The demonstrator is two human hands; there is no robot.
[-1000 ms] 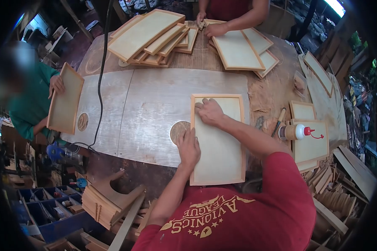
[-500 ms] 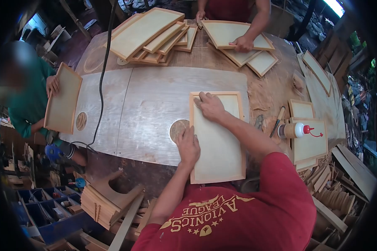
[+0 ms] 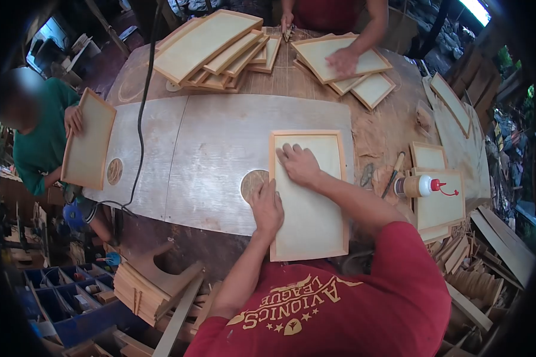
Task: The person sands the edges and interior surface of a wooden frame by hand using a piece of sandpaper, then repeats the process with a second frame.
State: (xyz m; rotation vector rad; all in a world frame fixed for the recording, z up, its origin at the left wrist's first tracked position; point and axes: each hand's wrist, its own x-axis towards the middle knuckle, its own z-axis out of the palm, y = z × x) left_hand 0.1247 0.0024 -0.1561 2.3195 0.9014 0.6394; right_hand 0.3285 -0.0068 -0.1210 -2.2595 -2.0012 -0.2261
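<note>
Head view: a pale rectangular panel with light-brown wooden rim [image 3: 309, 223] is placed at four o'clock from the centre. Its nine-o'clock edge is touched by the left hand [image 3: 267, 208]; toward eleven o'clock the right hand [image 3: 301, 166] is laid, fingers bent. Whether anything is gripped by either cannot be told.

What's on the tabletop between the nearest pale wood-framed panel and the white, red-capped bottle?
The head view shows a wooden-handled tool and a grey object, hard to identify.
</note>
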